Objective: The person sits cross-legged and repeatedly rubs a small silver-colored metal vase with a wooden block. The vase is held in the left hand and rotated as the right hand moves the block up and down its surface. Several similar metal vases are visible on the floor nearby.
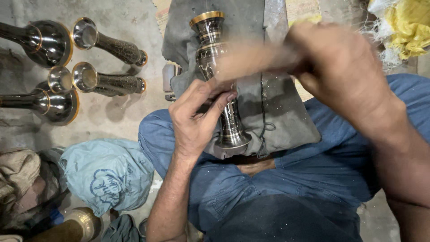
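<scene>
A dark engraved metal vase (214, 49) with brass bands lies lengthwise on a grey cloth (273, 107) over my lap, its flared foot toward me. My left hand (197, 114) grips the vase around its narrow stem. My right hand (340, 67) is above and to the right, closed around a wooden tool (251, 58) that is blurred with motion; the tool's end is over the vase's body. The part of the vase under my fingers is hidden.
Several similar dark and silver vases (107, 45) lie on the concrete floor at the upper left. A pale blue cloth bag (107, 172) sits at the lower left beside a brass vessel (78, 224). Yellow sacking (407, 27) is at the upper right.
</scene>
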Demonstrator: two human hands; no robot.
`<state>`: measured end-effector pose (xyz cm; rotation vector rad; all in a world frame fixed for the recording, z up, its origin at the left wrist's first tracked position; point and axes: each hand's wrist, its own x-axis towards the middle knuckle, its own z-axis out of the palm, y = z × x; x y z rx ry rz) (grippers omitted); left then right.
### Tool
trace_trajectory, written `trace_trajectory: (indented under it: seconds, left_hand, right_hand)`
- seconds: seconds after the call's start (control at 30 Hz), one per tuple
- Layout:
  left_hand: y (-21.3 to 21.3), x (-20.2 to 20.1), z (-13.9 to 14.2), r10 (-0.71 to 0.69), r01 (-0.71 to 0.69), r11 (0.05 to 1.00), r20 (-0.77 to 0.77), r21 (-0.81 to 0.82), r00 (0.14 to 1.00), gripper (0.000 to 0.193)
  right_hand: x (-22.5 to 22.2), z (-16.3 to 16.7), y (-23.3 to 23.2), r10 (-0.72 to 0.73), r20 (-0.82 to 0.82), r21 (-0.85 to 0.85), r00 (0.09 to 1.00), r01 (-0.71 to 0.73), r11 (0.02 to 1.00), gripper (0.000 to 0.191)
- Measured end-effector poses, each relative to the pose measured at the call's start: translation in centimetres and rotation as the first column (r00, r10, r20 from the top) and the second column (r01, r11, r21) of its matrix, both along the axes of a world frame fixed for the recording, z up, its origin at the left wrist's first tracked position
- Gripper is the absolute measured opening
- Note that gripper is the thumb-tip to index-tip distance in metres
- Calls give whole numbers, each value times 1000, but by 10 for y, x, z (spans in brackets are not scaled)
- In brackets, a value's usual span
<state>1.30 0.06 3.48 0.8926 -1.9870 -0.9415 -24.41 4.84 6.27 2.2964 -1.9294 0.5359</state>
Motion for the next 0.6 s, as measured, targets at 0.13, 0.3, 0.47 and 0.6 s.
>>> trace_trajectory:
  seconds: [0.13, 0.3, 0.47, 0.6]
  left_hand:
    - [-2, 0, 1, 3, -3, 1000, 12, 4, 1000, 30]
    - [-4, 1, 3, -13, 14, 1000, 60, -16, 998, 23]
    - [-5, 2, 3, -42, 43, 999, 33, -13, 999, 30]
    - [-6, 5, 2, -82, 82, 996, -14, 37, 997, 34]
  right_hand:
    - [0, 2, 3, -61, 425, 131, 903, 6, 991, 26]
    - [0, 0, 6, 47, 66, -82, 997, -42, 996, 30]
    - [-2, -6, 8, 44, 184, -24, 982, -40, 999, 32]
    - [-4, -11, 10, -18, 315, 66, 949, -3, 998, 26]
